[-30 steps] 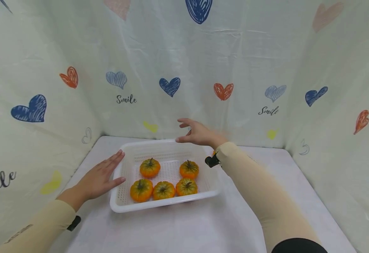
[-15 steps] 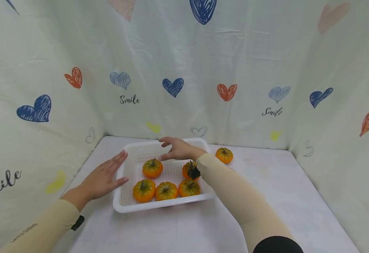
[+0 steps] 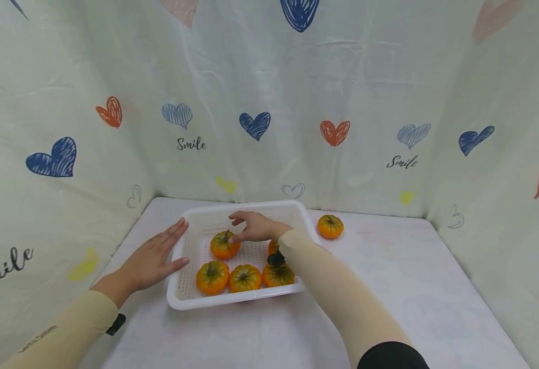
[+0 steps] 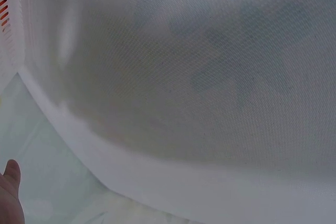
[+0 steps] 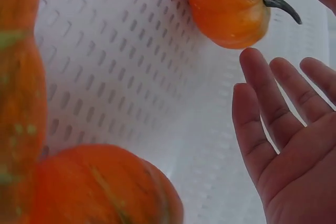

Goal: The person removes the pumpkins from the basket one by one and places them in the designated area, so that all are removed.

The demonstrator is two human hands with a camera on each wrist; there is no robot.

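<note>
A white perforated plastic basket (image 3: pixel 297 206) stands on the table with several small orange pumpkins in it. My left hand (image 3: pixel 151 258) lies with straight fingers against the basket's left rim; in the left wrist view only a thumb tip (image 4: pixel 11 177) shows. Over the basket, my right hand (image 3: pixel 257 227) reaches toward the back-left pumpkin (image 3: pixel 223 246), fingers spread, holding nothing. The right wrist view has the open palm (image 5: pixel 294 129) just beside that pumpkin (image 5: pixel 231 6), with its dark stem. Part of the back-right pumpkin (image 3: pixel 273 247) is hidden behind my right wrist.
One more pumpkin (image 3: pixel 330 226) sits on the table right of the basket, near the back. A white cloth (image 3: pixel 412 287) covers the table. Curtains printed with hearts (image 3: pixel 255 125) rise behind and at both sides.
My right hand has moved left and down from above the basket's back rim into the basket, up to the back-left pumpkin. The left hand has stayed at the left rim.
</note>
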